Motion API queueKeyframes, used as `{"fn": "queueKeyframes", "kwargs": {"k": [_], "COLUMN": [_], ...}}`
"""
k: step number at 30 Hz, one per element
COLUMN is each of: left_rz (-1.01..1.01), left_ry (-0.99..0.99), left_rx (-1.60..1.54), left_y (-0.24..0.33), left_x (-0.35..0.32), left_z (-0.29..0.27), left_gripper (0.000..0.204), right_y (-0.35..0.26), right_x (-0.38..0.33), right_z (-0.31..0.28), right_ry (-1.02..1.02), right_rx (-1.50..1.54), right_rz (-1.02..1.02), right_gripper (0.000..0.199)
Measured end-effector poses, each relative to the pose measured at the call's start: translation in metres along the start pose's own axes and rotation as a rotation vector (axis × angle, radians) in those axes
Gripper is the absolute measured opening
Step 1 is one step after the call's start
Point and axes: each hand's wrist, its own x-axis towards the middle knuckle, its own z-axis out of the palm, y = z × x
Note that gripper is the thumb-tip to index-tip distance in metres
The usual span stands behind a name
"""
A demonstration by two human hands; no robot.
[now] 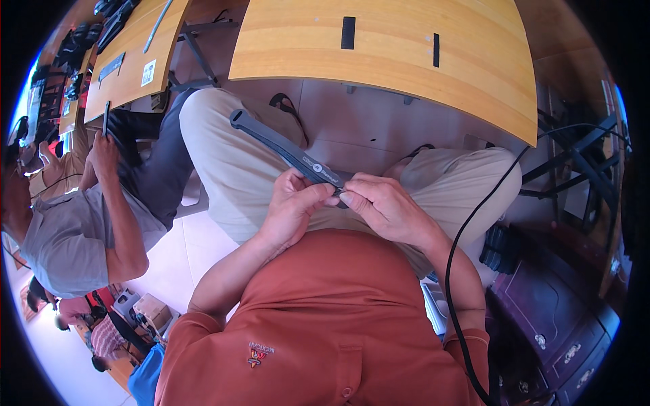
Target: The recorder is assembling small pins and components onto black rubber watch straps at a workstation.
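Observation:
A long grey strap [274,143] with a slotted, rounded end and pale print lies across my lap, its slotted end pointing to the far left. My left hand [296,203] pinches it close to its near end, thumb on top. Right beside it, my right hand [382,205] has its thumb and fingers closed on the same end of the strap. The two hands nearly touch, and the fingertips hide what lies exactly between them.
Ahead stands a wooden table [406,81] carrying a black strip [348,32] and a narrower black strip [437,50]. A black cable [455,260] runs down past my right arm. At left, a person in a grey shirt [81,233] sits by another table [145,47]. Dark drawers [552,318] stand at right.

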Motion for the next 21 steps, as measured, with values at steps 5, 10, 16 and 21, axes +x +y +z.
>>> {"fn": "queueKeyframes", "kwargs": {"k": [5,10,16,21], "left_rz": [0.0,0.045,0.093,0.081], "left_ry": [0.005,0.012,0.048,0.019], "left_rx": [0.019,0.086,0.135,0.163], "left_y": [0.0006,-0.0023,-0.0002,-0.0047], "left_x": [0.0006,0.0016,0.0012,0.0016], "left_z": [0.0008,0.0004,0.0063,-0.0006], "left_gripper": [0.021,0.021,0.012,0.024], "right_y": [0.0025,0.0,0.0034,0.0046], "right_x": [0.0001,0.0018,0.0012,0.0013], "right_z": [0.0015,0.0004,0.0031,0.0063], "right_ry": [0.004,-0.021,-0.009,0.002], "right_rx": [0.017,0.011,-0.017,-0.029], "right_rz": [0.013,0.056,0.065,0.096], "right_gripper": [0.027,0.026,0.02,0.015]}}
